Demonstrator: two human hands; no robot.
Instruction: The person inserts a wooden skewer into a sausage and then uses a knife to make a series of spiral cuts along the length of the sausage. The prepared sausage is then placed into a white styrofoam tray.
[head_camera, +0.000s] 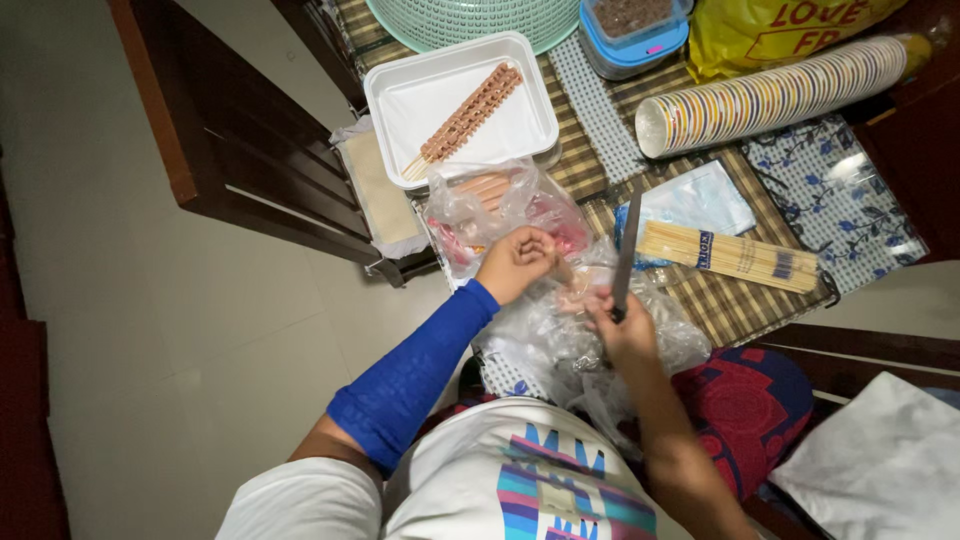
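the left hand (515, 262), on an arm in a blue sleeve (420, 375), is curled shut on a small pale piece of food (563, 271) over crumpled clear plastic bags (560, 335). beyond its knuckles lies a white tray (410, 100) with meat skewers (468, 118). just right of it, the right hand (625, 330) is clenched around a dark knife (627, 255) (blade pointing away from the body). further right of that hand, a bundle of bamboo sticks (728, 256) lies on the table (735, 300).

Home dining area, wooden chairs (235, 150), placemat-covered table (585, 165)
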